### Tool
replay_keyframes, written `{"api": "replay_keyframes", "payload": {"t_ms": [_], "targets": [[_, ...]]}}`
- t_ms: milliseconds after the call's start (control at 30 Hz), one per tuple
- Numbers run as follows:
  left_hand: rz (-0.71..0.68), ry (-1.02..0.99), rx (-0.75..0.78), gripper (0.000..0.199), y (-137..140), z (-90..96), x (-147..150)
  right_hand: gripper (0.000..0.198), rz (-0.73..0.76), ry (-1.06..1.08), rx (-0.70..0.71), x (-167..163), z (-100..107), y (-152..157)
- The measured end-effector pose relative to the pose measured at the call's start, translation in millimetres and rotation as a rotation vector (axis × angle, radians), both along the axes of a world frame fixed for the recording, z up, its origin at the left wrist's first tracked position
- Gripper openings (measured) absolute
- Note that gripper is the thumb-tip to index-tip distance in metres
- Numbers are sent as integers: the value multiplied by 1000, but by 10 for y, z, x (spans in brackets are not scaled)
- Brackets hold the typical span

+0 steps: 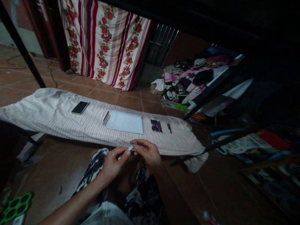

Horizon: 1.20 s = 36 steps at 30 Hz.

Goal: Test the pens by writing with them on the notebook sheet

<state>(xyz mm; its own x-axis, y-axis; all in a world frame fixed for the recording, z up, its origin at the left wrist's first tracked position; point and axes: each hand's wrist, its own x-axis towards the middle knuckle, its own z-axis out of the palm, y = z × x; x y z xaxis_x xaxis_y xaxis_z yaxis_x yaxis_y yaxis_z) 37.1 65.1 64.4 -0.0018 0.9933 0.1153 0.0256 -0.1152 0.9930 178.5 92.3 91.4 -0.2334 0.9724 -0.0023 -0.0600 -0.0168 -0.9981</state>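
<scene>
Above my lap, close to the near edge of the striped cloth, both hands hold a slim white pen-like object (131, 147). My left hand (118, 156) pinches its lower end between thumb and fingers. At the upper end, the fingertips of my right hand (146, 151) are closed on it. Its exact kind is too small to make out. Beyond my hands lies a spiral notebook (125, 122) with writing on its page. A few pens (106, 118) rest along its left side. To its right sits a row of several dark pens (156, 126), with another small dark pen (169, 127) apart from them.
A phone (80, 107) lies on the striped cloth (56, 122) at left. Dark metal bars (23, 47) frame the space. Behind hang a floral curtain (105, 40) and a heap of clothes (189, 78). A green object (17, 206) is on the floor at lower left.
</scene>
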Motion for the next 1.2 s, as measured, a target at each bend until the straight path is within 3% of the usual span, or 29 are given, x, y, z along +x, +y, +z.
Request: {"api": "replay_keyframes", "payload": {"t_ms": [233,567,733,1033,1200], "targets": [[-4,20,0,21,6,-41,-2,27,-2,72,-33,12,-42,8],[-20,3,-8,20,8,-24,23,15,-10,19,-17,14,-4,1],[-18,20,-10,20,12,-34,15,26,-13,81,-36,28,-39,12],[-24,5,-17,21,13,-12,27,15,-5,29,-14,16,-4,6],[-13,7,-22,21,13,-16,25,24,-11,79,-32,23,-25,4]]}}
